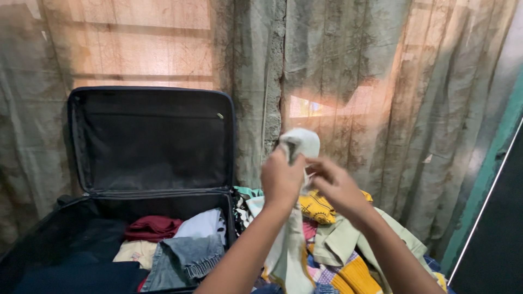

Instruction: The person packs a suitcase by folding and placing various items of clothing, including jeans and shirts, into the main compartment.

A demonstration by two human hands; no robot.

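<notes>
My left hand is raised in the middle of the view, closed around a pale cream garment whose top pokes up above my fingers while the rest hangs down past my forearm. My right hand is just to its right, fingers pinching the same cloth. Both hands hover above a heap of mixed clothes, with yellow, beige and patterned pieces.
An open black suitcase stands at the left, lid propped against the curtain, holding folded maroon, white, cream and denim clothes. A stained grey-green curtain covers the back wall. A dark panel with a teal frame is at the right.
</notes>
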